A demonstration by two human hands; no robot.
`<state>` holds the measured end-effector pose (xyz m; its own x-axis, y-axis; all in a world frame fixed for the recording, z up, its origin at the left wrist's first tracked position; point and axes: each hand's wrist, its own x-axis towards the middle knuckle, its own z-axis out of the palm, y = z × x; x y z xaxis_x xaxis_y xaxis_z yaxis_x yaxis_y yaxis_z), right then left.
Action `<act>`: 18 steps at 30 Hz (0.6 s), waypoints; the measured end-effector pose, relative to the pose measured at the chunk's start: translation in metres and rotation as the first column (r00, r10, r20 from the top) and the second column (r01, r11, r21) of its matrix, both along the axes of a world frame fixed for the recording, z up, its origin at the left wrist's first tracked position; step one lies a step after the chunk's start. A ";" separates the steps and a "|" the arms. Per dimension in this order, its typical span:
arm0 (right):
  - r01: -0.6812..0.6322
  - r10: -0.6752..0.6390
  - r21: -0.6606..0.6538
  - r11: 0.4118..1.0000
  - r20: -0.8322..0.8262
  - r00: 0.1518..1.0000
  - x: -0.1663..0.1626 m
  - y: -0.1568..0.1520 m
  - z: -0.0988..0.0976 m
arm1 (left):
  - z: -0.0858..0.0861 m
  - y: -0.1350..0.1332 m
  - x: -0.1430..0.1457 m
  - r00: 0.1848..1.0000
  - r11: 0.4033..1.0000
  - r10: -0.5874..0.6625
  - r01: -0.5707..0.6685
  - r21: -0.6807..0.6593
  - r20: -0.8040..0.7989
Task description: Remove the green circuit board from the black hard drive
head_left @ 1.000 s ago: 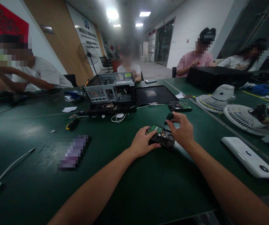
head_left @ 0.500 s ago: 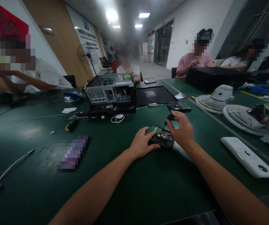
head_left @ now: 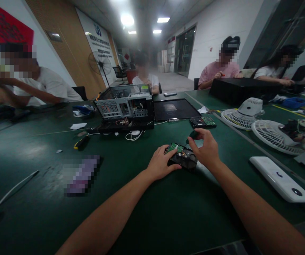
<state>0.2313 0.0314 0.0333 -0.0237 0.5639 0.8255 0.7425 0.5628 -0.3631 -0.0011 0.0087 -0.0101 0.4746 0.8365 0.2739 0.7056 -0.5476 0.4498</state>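
Note:
A hard drive point(head_left: 186, 161) with a green circuit board lies on the green table in front of me. My left hand point(head_left: 160, 162) grips it from the left, its thumb along the near edge and the fingers over the board. In my right hand point(head_left: 208, 148), thumb and fingers pinch the dark handle of a screwdriver point(head_left: 193, 135). The thin shaft slants down to the drive's board side; its tip is too small to make out. Farther back lies a second hard drive point(head_left: 203, 122), untouched.
An opened computer case point(head_left: 126, 108) stands beyond my hands, its black side panel point(head_left: 176, 108) beside it. Left are a yellow-black screwdriver point(head_left: 81, 142) and a blurred purple object point(head_left: 83, 175). Right are a white device point(head_left: 281, 179) and white fan parts point(head_left: 241, 115). Several people sit around the table.
The screwdriver and my right hand have shifted very slightly. My left hand stays on the hard drive, which lies in the same place. The whole view has tilted a little.

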 end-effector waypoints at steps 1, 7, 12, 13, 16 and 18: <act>0.003 -0.004 0.011 1.000 0.013 1.000 0.000 0.000 0.001 | -0.001 0.000 0.000 1.000 1.000 0.000 0.000 0.002 0.002; -0.076 0.075 0.016 0.997 0.066 0.995 -0.003 -0.003 0.005 | -0.002 0.000 0.000 1.000 1.000 0.000 0.000 0.012 0.001; -0.107 0.109 0.046 0.993 -0.031 0.994 -0.003 0.001 0.000 | -0.001 0.001 0.000 1.000 1.000 0.001 -0.001 0.010 -0.002; -0.102 0.104 0.045 0.994 -0.045 0.994 -0.003 0.002 -0.002 | -0.001 0.001 0.000 1.000 1.000 -0.001 0.001 0.008 -0.002; -0.041 0.043 0.026 0.999 -0.067 0.997 -0.003 0.003 -0.005 | 0.000 0.000 -0.001 1.000 1.000 -0.003 0.003 0.002 -0.004; -0.006 0.007 0.026 1.000 -0.044 0.999 -0.002 0.002 -0.005 | 0.001 0.000 -0.001 1.000 1.000 -0.002 0.002 0.000 -0.008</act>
